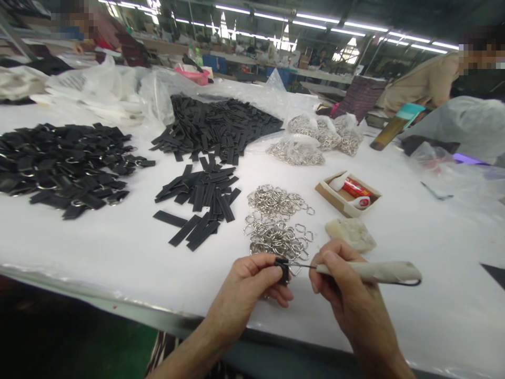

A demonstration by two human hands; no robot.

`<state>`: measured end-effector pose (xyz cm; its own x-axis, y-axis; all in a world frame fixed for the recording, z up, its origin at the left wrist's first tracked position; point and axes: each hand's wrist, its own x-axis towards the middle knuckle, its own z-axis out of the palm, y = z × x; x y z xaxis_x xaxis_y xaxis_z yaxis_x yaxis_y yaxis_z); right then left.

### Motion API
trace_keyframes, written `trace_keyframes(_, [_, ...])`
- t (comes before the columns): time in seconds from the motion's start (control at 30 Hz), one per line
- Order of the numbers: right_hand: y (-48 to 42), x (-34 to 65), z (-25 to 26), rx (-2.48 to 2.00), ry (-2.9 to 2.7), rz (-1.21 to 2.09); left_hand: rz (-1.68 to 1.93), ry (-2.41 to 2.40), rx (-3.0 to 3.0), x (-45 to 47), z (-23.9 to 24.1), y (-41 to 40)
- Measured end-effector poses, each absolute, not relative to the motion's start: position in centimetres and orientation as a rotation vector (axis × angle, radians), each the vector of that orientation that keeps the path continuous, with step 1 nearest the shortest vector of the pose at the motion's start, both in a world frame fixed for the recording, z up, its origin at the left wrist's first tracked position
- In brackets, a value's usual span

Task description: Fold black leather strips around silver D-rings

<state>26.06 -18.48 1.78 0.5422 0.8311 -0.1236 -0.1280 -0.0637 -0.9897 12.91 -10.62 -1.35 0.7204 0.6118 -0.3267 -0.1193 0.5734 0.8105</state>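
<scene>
My left hand (254,281) pinches a folded black strap tab (283,272) between thumb and fingers near the table's front edge. In my right hand (343,284) is an awl-like tool (371,271) with a thick pale wrapped handle. Its thin metal shaft points left and meets the tab; whether the tip goes into it I cannot tell. Just beyond the hands lies a heap of silvery metal D-rings (276,237). Flat black strips (203,192) lie loose to the left of the rings.
Black tabs with rings (67,163) are piled at far left, a larger strip pile (224,123) behind. Bagged rings (295,150), a small open box (327,193), a pale block (351,235) and a teal-lidded bottle (398,126) stand to the right. People are across the table.
</scene>
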Motion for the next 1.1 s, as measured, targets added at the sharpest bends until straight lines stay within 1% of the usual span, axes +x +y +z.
trace_keyframes(0.17, [-18.4,26.6,0.9,-1.382,-0.741,0.960,0.456,0.627,0.892,13.0,-1.4,-10.6])
trace_keyframes(0.33, [-18.3,26.6,0.9,-1.364,-0.712,1.001,0.432,0.649,0.939,13.0,-1.4,-10.6])
trace_keyframes(0.47, [-17.9,26.7,1.5,-1.422,-0.717,1.007,0.411,0.718,1.049,12.9,-0.8,-10.6])
trace_keyframes(0.6, [-17.4,27.6,2.0,-1.506,-0.856,1.018,0.405,0.800,1.190,13.0,-0.3,-10.8])
trace_keyframes(0.77, [-16.3,28.2,2.9,-1.582,-1.062,0.897,0.394,0.841,1.308,12.9,-0.4,-11.1])
trace_keyframes(0.87, [-15.6,28.0,3.6,-1.574,-1.140,0.888,0.401,0.856,1.312,12.8,-0.4,-11.0])
trace_keyframes(0.97, [-15.4,28.1,4.1,-1.530,-1.030,0.844,0.416,0.873,1.264,12.8,-0.2,-10.8])
trace_keyframes(1.1, [-16.2,29.0,3.9,-1.423,-0.884,0.664,0.451,0.884,1.178,12.8,-0.1,-10.8])
